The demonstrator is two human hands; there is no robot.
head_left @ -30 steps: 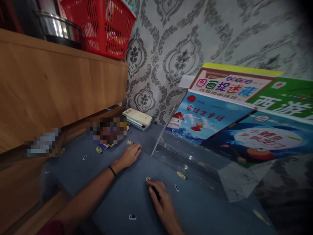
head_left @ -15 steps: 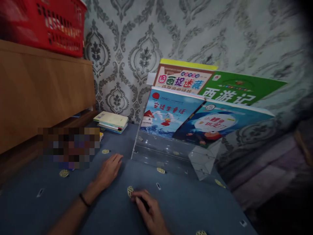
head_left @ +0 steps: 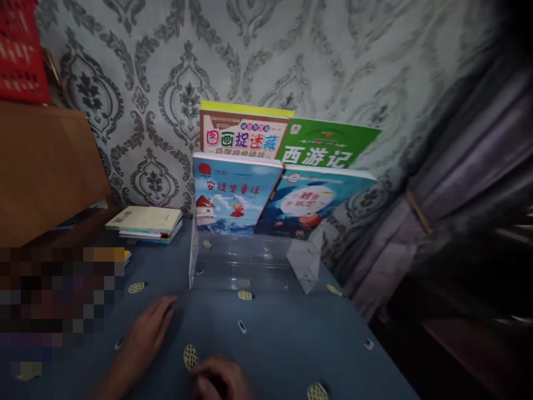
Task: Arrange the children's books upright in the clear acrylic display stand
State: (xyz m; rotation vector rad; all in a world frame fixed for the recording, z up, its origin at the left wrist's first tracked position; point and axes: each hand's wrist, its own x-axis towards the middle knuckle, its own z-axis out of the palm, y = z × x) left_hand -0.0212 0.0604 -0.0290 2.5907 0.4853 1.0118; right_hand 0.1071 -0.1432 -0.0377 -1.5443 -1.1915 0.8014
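Observation:
My left hand point(head_left: 152, 328) lies on the blue-grey tabletop with its fingers stretched out and nothing in it. Low in the view, my right hand point(head_left: 222, 375) rests loosely curved, a dark gap between thumb and fingers; the lower part is cut off by the frame. In front of both hands stands a clear acrylic book stand point(head_left: 237, 272). Its front row bears a blue picture book point(head_left: 233, 194) and a darker blue picture book point(head_left: 308, 205). Behind them rise a brown-and-yellow book point(head_left: 245, 128) and a green book point(head_left: 333, 139). Neither hand touches the stand.
A stack of books point(head_left: 145, 222) lies at the back left, near a wooden cabinet point(head_left: 45, 172) with a red basket point(head_left: 20, 55) on top. A blurred-out patch covers the left of the table. Patterned wallpaper is behind; a tied curtain point(head_left: 400, 239) hangs at the right.
The view has swung to the right, so the stand and stack appear further left. Both hands sit lower in the picture. The books on the stand keep their places.

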